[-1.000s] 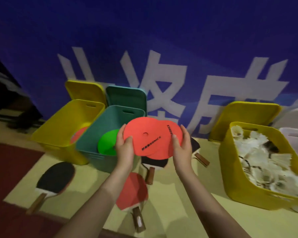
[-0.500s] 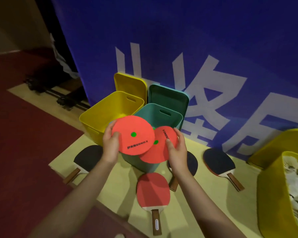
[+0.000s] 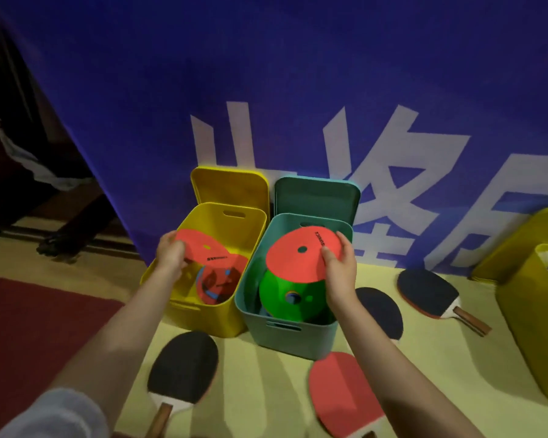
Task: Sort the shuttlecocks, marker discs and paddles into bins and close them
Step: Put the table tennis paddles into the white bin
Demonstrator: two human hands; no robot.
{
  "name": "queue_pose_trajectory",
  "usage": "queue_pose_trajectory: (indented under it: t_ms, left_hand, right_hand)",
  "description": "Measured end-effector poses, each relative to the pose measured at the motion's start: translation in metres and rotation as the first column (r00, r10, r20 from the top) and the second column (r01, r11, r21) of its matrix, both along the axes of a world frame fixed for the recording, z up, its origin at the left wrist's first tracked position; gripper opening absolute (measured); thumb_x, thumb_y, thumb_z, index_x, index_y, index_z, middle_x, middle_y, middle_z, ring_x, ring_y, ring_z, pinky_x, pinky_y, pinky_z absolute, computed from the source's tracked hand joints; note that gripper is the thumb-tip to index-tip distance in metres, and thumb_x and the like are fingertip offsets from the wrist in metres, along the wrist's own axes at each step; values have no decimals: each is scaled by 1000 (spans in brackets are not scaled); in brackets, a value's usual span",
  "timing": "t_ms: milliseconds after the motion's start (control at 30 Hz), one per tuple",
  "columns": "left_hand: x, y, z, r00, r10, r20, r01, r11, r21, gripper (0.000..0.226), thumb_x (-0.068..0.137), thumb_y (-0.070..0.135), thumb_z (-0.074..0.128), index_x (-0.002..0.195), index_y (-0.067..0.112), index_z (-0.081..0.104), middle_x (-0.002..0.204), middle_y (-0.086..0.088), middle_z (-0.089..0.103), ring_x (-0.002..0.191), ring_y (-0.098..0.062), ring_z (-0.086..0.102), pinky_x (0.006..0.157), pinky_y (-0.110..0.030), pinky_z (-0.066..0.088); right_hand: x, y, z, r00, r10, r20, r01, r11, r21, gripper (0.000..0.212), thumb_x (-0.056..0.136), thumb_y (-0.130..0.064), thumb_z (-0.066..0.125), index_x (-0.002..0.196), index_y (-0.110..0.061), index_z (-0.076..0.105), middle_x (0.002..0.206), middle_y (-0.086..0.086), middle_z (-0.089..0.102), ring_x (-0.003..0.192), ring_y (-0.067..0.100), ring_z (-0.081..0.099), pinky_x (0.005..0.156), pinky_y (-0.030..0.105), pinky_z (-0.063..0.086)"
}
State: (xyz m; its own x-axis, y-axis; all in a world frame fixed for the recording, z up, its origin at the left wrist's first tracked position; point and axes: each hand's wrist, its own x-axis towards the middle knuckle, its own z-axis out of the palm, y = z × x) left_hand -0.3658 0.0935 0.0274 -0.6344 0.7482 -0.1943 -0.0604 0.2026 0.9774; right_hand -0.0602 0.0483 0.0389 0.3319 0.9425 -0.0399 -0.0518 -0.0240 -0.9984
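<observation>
The left hand (image 3: 171, 256) pinches one red marker disc (image 3: 200, 250) by its left edge, fingers curled over the rim, so the disc spreads rightward from the grip and hangs tilted over the open yellow bin (image 3: 203, 308). Below that grip, inside the bin, lies another red disc (image 3: 219, 279) with blue markings. The right hand (image 3: 340, 270) grips a second red marker disc (image 3: 295, 256) at its right edge, thumb on the top face and fingers round the rim; this disc extends leftward from the grip, above the teal bin (image 3: 285, 333). Just under it, inside the teal bin, sits a green disc (image 3: 285, 295). Both bins stand side by side, touching, lids (image 3: 231, 184) upright behind them. Nearer than the hands, paddles lie on the floor: a black one (image 3: 184, 371) below the left forearm, a red one (image 3: 342, 390) below the right, and two more black paddles (image 3: 427, 292) to the right of the right-hand grip.
</observation>
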Motion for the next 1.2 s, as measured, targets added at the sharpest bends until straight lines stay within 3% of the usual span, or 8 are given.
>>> queue_pose_trajectory:
  t_ms: [167,533,700,767,867,967,1100,1200]
  left_hand:
    - [-26,49,-39,982,-183,50,187,978,-96,45,93,-3,39,134,13,45,112,-8,54,88,-20,56,61,-30,45]
    - [-32,88,-149,896,-445,5,415,832,-368,53,85,-7,41,134,14,44,110,-15,61,95,-32,59,80,-45,49]
    - [-42,97,-142,624,-721,-302,369,612,-700,60,86,20,55,143,14,35,137,-22,48,125,-39,46,104,-41,40]
    - [-41,93,-113,575,-706,-412,400,683,-611,55,89,26,56,141,18,41,137,-21,46,124,-38,47,102,-41,40]
    - [-53,86,-73,637,-640,-429,537,768,-349,44,89,14,57,133,16,52,134,-17,49,116,-33,54,97,-37,44]
    - [-74,75,-41,683,-572,-455,545,813,-204,36,91,6,53,126,12,58,128,-12,55,111,-25,57,91,-29,43]
    - [-102,62,-32,592,-439,-676,461,873,-163,38,90,5,54,127,8,57,125,-16,57,117,-32,52,100,-36,38]
    - [-116,53,-52,554,-552,-624,499,820,-282,46,97,9,44,143,11,41,140,-17,49,127,-31,47,103,-35,35]
  right_hand:
    - [-38,2,-19,984,-173,-35,169,982,-84,44,96,-15,53,138,-24,44,126,-3,48,112,15,48,91,29,40]
    - [-70,17,-25,947,-321,21,321,940,-112,44,94,-13,55,135,-25,48,130,0,51,117,17,50,105,40,41]
    - [-83,41,-9,967,-241,80,247,967,-71,43,94,-13,54,135,-24,47,130,0,50,117,17,49,104,39,42]
    - [-95,52,-2,977,-194,90,199,978,-55,43,95,-12,54,136,-22,47,127,-1,50,115,17,50,101,38,43]
    - [-119,71,-1,985,-77,153,84,996,-41,43,93,-6,54,134,-17,48,123,1,53,110,15,52,101,35,43]
    - [-156,89,-16,925,134,356,-99,988,-115,46,92,-6,55,136,-15,47,128,10,58,114,23,55,101,32,42]
    - [-205,105,-43,784,345,517,-251,936,-246,52,93,-9,50,143,-13,37,129,17,58,118,34,55,95,32,41]
    - [-229,116,-61,756,364,544,-221,924,-311,54,92,-7,47,145,-11,33,127,22,59,116,38,55,90,33,41]
